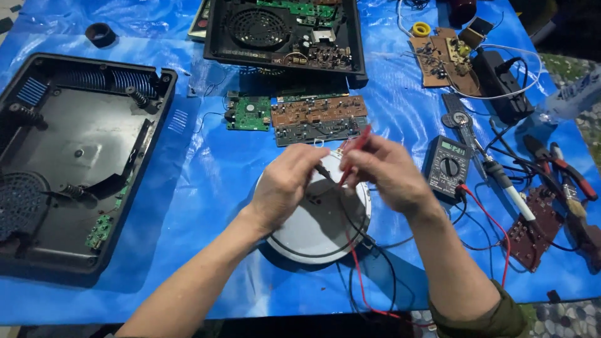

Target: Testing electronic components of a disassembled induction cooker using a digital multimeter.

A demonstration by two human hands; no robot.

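At the left edge of the blue plastic sheet (206, 188) lies an open black plastic appliance housing (75, 163), hollow side up, with small springs and a small green circuit board near its lower right rim. Just beyond its far corner stands a short black ring-shaped cap (100, 34). At the sheet's far edge, near the middle, sits a second black housing with a round fan grille (285, 31). Nearer than that lie a small green circuit board (248, 112) and, just beside it, a pair of long brown and grey circuit boards (318, 119).

In the middle of the sheet rests a round white disc-shaped coil plate (316, 216), both hands over it. The left hand (285, 188) is curled nearly closed, its fingertips pinching a black test probe (323, 171) whose black lead runs across the plate. The right hand (388, 172) is likewise closed, gripping a red test probe (355, 153) that slants down toward the plate between the two hands; its red lead trails toward the near edge.

Right of the right hand lies a dark grey handheld multimeter with a round dial (446, 166). Further right are a white-handled soldering iron (510, 188), a dark red circuit board (532, 231) and red-handled pliers (566, 166) near the right edge. A brown circuit board (441, 59) lies toward the far right corner.
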